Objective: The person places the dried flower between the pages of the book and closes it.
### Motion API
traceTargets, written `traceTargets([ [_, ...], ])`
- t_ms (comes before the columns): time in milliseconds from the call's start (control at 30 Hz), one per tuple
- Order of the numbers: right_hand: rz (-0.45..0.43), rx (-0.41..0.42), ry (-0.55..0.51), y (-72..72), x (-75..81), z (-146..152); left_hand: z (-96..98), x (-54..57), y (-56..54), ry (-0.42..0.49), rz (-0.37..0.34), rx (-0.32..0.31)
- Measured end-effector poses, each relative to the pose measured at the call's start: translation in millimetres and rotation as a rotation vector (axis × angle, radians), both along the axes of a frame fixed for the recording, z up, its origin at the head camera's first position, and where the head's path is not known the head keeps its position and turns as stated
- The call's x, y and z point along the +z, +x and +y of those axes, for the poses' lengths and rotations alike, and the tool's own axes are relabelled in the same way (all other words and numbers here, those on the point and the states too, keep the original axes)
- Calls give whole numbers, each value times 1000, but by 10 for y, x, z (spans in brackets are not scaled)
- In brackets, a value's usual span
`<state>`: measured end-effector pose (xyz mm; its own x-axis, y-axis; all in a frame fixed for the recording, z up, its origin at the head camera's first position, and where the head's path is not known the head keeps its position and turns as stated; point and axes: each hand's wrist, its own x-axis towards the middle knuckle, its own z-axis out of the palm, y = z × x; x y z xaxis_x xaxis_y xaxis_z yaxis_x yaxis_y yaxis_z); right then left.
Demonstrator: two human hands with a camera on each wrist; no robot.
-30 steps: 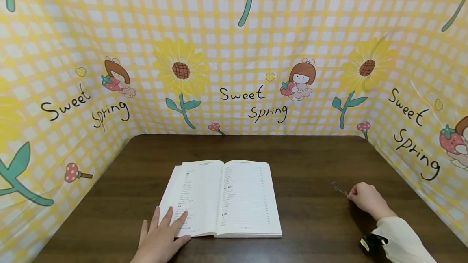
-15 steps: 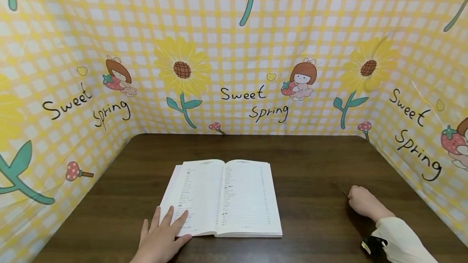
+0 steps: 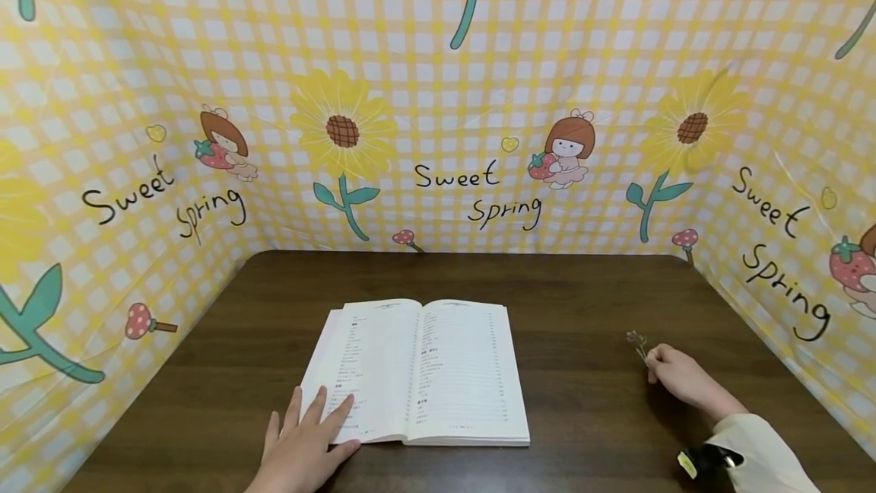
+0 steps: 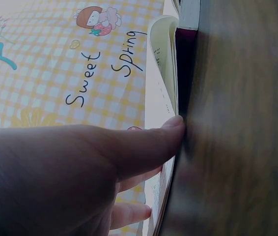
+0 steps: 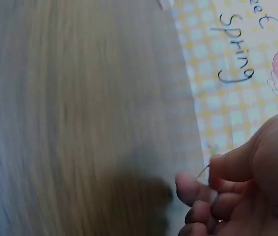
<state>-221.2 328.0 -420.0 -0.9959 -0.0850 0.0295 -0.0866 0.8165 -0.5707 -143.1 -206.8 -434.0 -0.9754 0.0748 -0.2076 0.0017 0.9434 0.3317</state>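
An open book point(image 3: 465, 371) with printed pages lies on the dark wooden table point(image 3: 575, 287). Fingers spread, my left hand point(image 3: 301, 440) rests on the lower left page, thumb along the bottom edge. The left wrist view shows that thumb against the book's edge point(image 4: 171, 73), where some pages curl. To the right of the book, my right hand point(image 3: 680, 375) pinches a small dried flower sprig point(image 3: 638, 341) by its thin stem, its head pointing away to the upper left. In the right wrist view the stem point(image 5: 204, 171) shows between thumb and forefinger.
A yellow checked cloth point(image 3: 452, 97) with flower prints surrounds the table's back and sides. On the right wrist is a small black device point(image 3: 705, 461), near a pale sleeve point(image 3: 760, 447).
My right hand has turned at the wrist, and the sprig has swung with it, dipping from clear view and showing again more upright. My left hand stays on the page.
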Motion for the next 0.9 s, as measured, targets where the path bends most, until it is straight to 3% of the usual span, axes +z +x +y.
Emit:
traceTargets([
  [267, -109, 42, -446, 9, 34, -264, 3, 2, 15, 2, 5, 1],
  [400, -152, 101, -585, 0, 43, -360, 5, 5, 21, 6, 8, -1],
  [600, -181, 225, -701, -4, 49, -492, 11, 4, 21, 6, 6, -2],
  [900, -212, 310, -773, 7, 114, -783, 10, 22, 24, 4, 12, -5],
])
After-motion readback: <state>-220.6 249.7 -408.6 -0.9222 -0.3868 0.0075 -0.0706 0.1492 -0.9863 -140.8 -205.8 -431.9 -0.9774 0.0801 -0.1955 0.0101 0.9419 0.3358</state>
